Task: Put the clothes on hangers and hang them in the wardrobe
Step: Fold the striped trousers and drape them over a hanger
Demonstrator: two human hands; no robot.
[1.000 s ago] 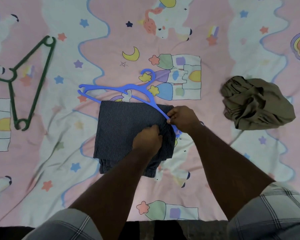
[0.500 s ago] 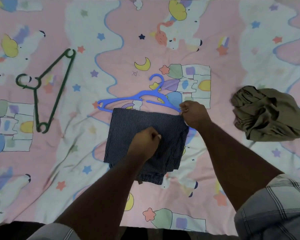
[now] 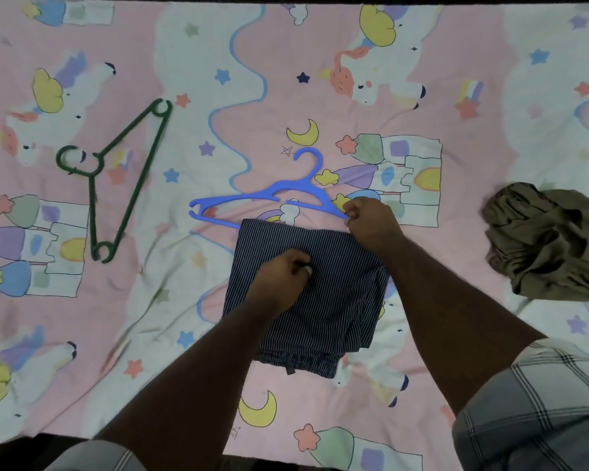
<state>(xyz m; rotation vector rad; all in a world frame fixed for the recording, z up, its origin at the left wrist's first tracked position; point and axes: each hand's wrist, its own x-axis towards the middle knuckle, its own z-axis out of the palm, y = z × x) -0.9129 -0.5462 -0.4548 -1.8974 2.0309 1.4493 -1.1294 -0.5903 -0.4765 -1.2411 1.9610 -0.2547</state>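
- Right hand: grip pinched on the right arm of the blue hanger, near its end, just above the top right corner of the folded garment.
- Left hand: fingers curled, grip bunching the cloth near the middle of the striped dark garment.
- Striped garment lies folded flat on the bed sheet; looks like shorts or trousers, cannot tell which. Its top edge covers part of the hanger's lower bar; whether the cloth is threaded over the bar is hidden.
- Blue hanger flat on the sheet, hook pointing away from the person.
- Green hanger lies unused, well apart to the left.
- Olive garment in a crumpled heap, well apart to the right, not on a hanger.
- Progress, as judged: early. First garment being fitted to its hanger; olive piece untouched; nothing hung. Wardrobe not in view.
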